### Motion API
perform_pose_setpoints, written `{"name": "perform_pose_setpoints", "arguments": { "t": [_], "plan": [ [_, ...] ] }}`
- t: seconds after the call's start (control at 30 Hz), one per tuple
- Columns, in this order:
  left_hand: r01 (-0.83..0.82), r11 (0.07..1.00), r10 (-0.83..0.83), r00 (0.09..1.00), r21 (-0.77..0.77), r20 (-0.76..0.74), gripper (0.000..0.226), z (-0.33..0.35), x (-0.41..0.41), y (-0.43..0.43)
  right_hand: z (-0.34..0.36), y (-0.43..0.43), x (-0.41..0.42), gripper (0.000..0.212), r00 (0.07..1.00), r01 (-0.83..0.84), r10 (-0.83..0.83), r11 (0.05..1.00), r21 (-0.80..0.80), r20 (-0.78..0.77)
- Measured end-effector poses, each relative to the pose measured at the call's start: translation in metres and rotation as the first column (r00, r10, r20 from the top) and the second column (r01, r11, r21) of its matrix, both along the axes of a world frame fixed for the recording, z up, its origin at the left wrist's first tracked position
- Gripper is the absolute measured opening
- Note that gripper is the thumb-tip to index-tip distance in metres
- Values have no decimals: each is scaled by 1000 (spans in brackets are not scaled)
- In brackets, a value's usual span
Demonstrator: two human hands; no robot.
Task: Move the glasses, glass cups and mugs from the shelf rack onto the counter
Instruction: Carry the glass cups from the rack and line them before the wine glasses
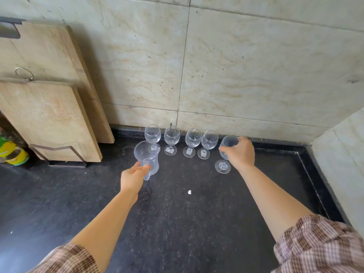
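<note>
Several clear wine glasses [172, 140] stand upright in a row on the black counter [177, 213] against the tiled wall. My right hand [239, 152] grips the bowl of another wine glass [224, 154] at the right end of that row; its foot rests on or just above the counter. My left hand [134, 177] holds the handle of a clear glass mug [146, 156], which stands in front of the leftmost wine glass. The shelf rack is out of view.
Two wooden cutting boards [49, 115] lean in a metal holder [67, 156] at the left. Yellow-green items [11, 152] sit at the far left edge. A small white scrap [189, 192] lies mid-counter. A wall corner [338, 154] bounds the counter on the right.
</note>
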State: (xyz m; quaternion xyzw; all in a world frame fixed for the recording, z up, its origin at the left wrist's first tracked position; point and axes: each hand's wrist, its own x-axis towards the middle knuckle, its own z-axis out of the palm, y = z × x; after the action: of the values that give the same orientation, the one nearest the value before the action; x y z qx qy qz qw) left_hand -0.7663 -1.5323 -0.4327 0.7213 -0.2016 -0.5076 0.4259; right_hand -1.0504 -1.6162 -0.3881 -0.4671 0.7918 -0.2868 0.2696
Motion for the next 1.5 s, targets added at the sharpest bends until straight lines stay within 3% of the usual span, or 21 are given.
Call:
{"name": "perform_pose_setpoints", "arguments": {
  "t": [0.1, 0.27, 0.53, 0.73, 0.83, 0.97, 1.07, 1.27, 1.5],
  "plan": [
    [30, 1000, -30, 999, -9, 15, 7, -6, 3, -3, -1, -14, -9, 54, 999, 35, -36, 999, 13, 9],
    [98, 995, -97, 994, -18, 50, 25, -12, 6, -4, -9, -32, -16, 64, 998, 41, -42, 999, 13, 43],
    [132, 991, -131, 989, -2, 75, 23, -14, 8, -6, -19, -47, -21, 67, 998, -53, 52, 997, 53, 36],
    [130, 991, -132, 987, 36, 86, 20, -12, 5, -6, -19, -45, -22, 82, 996, -94, 94, 993, 78, -2],
    [129, 991, -132, 988, 44, 75, 16, -14, 4, -7, -18, -41, -23, 82, 989, -133, 138, 987, 85, -55],
    [153, 985, -159, 984, 76, 76, 32, -9, 3, -7, -14, -31, -18, 83, 953, -187, 190, 982, 37, -234],
    [179, 978, -188, 979, 109, 80, 20, -4, 4, -6, -7, -22, -2, 77, 915, -254, 220, 966, -59, -339],
    [170, 981, -188, 955, 95, 231, 30, 11, 15, 11, 2, 8, 69, 62, 842, -502, 445, 854, -139, -305],
    [59, 995, -85, 901, 74, 425, 23, 41, 80, 82, 6, 68, 191, 57, 621, -782, 743, 610, -130, -249]
  ]
}}
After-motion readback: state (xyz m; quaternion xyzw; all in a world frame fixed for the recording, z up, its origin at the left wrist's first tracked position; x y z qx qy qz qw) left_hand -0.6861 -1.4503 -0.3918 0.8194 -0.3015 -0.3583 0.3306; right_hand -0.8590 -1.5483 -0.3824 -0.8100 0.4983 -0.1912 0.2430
